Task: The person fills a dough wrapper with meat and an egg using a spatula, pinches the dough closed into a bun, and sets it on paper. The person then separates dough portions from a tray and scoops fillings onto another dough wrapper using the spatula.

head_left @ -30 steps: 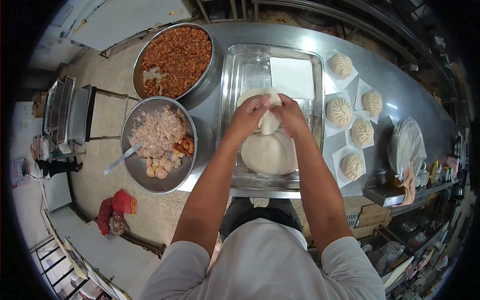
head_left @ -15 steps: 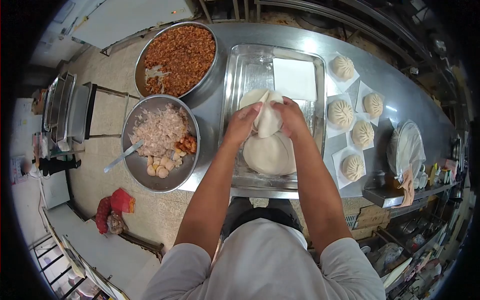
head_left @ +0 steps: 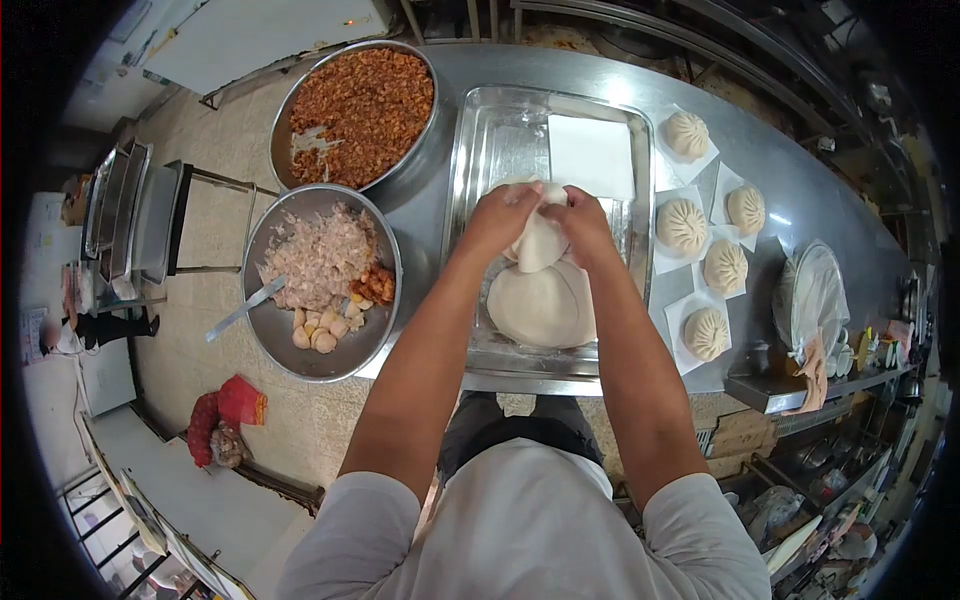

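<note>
Over the metal tray (head_left: 468, 150), my left hand (head_left: 500, 222) and my right hand (head_left: 582, 225) pinch the top edge of one folded dough wrapper (head_left: 541, 243) between their fingertips. The two hands almost touch at the gathered edge. Beneath and nearer to me, flat dough rounds (head_left: 530, 308) lie on the tray. Behind my right hand rests a stack of white paper squares (head_left: 590, 158). What is inside the folded wrapper is hidden.
Left stand a bowl of red-brown filling (head_left: 365, 115) and a bowl of pale minced filling (head_left: 318, 250) with a spatula. Several pleated buns (head_left: 683, 227) sit on papers at right, near a plastic-covered container (head_left: 815, 295). A person (head_left: 105, 328) is at far left.
My left hand has moved in closer to my right hand and covers more of the wrapper. The wrapper's top edge is drawn together more tightly.
</note>
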Available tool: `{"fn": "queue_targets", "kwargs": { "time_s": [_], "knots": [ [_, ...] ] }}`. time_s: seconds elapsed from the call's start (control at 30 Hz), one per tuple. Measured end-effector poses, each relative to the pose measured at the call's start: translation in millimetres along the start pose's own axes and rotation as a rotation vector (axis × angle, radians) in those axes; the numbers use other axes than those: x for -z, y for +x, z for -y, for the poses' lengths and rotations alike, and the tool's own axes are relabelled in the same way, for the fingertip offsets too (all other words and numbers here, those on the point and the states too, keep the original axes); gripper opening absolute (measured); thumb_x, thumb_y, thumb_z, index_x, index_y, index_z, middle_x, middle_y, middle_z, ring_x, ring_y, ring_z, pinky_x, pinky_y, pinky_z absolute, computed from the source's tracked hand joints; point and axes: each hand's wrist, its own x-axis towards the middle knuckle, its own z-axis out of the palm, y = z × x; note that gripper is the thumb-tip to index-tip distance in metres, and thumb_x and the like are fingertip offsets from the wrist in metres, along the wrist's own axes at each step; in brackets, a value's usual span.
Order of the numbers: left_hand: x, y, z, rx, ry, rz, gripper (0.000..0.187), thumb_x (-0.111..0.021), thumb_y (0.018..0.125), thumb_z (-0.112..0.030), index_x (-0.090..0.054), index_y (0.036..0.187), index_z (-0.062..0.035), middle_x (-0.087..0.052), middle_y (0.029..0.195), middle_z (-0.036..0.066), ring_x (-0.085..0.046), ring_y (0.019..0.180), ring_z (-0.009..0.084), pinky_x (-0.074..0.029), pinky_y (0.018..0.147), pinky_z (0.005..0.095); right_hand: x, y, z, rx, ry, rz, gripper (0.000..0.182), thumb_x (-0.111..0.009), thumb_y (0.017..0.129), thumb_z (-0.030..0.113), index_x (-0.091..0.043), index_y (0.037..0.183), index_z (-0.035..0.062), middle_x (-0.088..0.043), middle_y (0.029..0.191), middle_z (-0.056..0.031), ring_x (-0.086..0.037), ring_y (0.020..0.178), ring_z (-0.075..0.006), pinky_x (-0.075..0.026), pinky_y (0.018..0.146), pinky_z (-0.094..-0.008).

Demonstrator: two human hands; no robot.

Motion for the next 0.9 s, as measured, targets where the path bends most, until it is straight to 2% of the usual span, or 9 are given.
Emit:
{"fn": "queue_targets", "kwargs": {
  "time_s": [0.1,0.17,0.3,0.37,0.5,0.57,0.73,0.83,0.9],
  "knots": [
    [8.7,-2.3,1.5,0.126,-0.098,0.027,0.047,-0.061,0.095,-0.041,-0.067,0.118,-0.0008,-0.068,0.102,0.008,-0.063,0.088,0.0168,-0.050,0.082,0.0288,4.2,-12.2,5.5,-0.029,0.035,-0.012,0.029,-0.067,0.078,0.004,-0.063,0.106,-0.0044,-0.067,0.093,-0.0126,-0.067,0.083,-0.0215,-0.055,0.070,-0.0332],
    [6.2,-17.5,15.0,0.181,-0.521,-0.017,0.046,-0.060,0.096,-0.038,-0.066,0.118,0.0016,-0.067,0.101,0.008,-0.062,0.089,0.0157,-0.050,0.083,0.0290,5.4,-20.8,6.0,-0.094,0.533,-0.013,0.028,-0.067,0.079,0.004,-0.063,0.105,-0.0054,-0.067,0.092,-0.0126,-0.067,0.084,-0.0211,-0.055,0.070,-0.0335],
    [-18.7,-25.6,35.3,0.142,-0.717,-0.138,0.046,-0.061,0.096,-0.036,-0.063,0.119,0.0034,-0.065,0.102,0.007,-0.060,0.091,0.0138,-0.049,0.085,0.0293,-1.3,-15.2,17.4,-0.202,0.421,-0.035,0.027,-0.069,0.079,0.004,-0.064,0.104,-0.0055,-0.068,0.093,-0.0130,-0.067,0.082,-0.0204,-0.055,0.069,-0.0337],
    [-21.9,-22.9,37.7,0.105,-0.748,-0.184,0.045,-0.060,0.096,-0.038,-0.065,0.113,0.0036,-0.064,0.105,0.006,-0.060,0.091,0.0124,-0.050,0.081,0.0283,-5.3,-3.2,15.6,-0.075,-0.011,0.052,0.028,-0.072,0.080,0.006,-0.065,0.104,-0.0047,-0.069,0.092,-0.0128,-0.068,0.079,-0.0193,-0.056,0.068,-0.0336],
    [-7.2,-24.5,20.8,0.153,-1.075,-0.199,0.041,-0.060,0.096,-0.038,-0.066,0.107,0.0011,-0.062,0.103,0.004,-0.056,0.094,0.0111,-0.044,0.083,0.0273,-20.2,3.7,24.5,-0.055,-0.013,0.108,0.027,-0.075,0.080,0.005,-0.065,0.103,-0.0038,-0.070,0.092,-0.0124,-0.068,0.076,-0.0185,-0.055,0.067,-0.0330],
    [3.2,-36.6,-6.3,-0.093,-1.188,-0.194,0.038,-0.060,0.095,-0.037,-0.067,0.107,-0.0014,-0.060,0.103,0.002,-0.053,0.094,0.0107,-0.038,0.085,0.0262,-29.7,-16.2,39.0,0.080,0.206,0.087,0.025,-0.074,0.082,0.005,-0.065,0.104,-0.0026,-0.069,0.094,-0.0108,-0.067,0.079,-0.0174,-0.055,0.070,-0.0316],
    [15.5,-33.4,-9.2,-0.470,-0.827,-0.186,0.035,-0.058,0.097,-0.033,-0.067,0.107,-0.0009,-0.063,0.106,0.003,-0.053,0.096,0.0091,-0.039,0.082,0.0257,-23.0,-33.0,27.6,0.225,0.533,0.130,0.024,-0.072,0.084,0.005,-0.064,0.106,0.0001,-0.067,0.098,-0.0075,-0.063,0.084,-0.0149,-0.052,0.075,-0.0297],
    [3.6,-17.4,32.7,-0.239,-0.929,-0.101,0.032,-0.059,0.097,-0.031,-0.068,0.108,-0.0020,-0.064,0.107,0.003,-0.052,0.096,0.0086,-0.041,0.081,0.0274,-18.3,-16.2,0.3,0.185,0.229,0.074,0.020,-0.070,0.085,0.007,-0.064,0.103,0.0006,-0.066,0.096,-0.0064,-0.062,0.082,-0.0140,-0.049,0.072,-0.0288],
    [2.7,-14.1,39.1,-0.067,-0.789,-0.062,0.038,-0.059,0.097,-0.030,-0.064,0.115,0.0029,-0.060,0.120,0.012,-0.054,0.115,0.0188,-0.042,0.097,0.0324,-16.0,-4.3,-5.6,0.166,-0.007,0.052,0.018,-0.070,0.086,0.008,-0.064,0.101,0.0008,-0.067,0.094,-0.0061,-0.061,0.079,-0.0138,-0.048,0.070,-0.0287]
  ]
}}
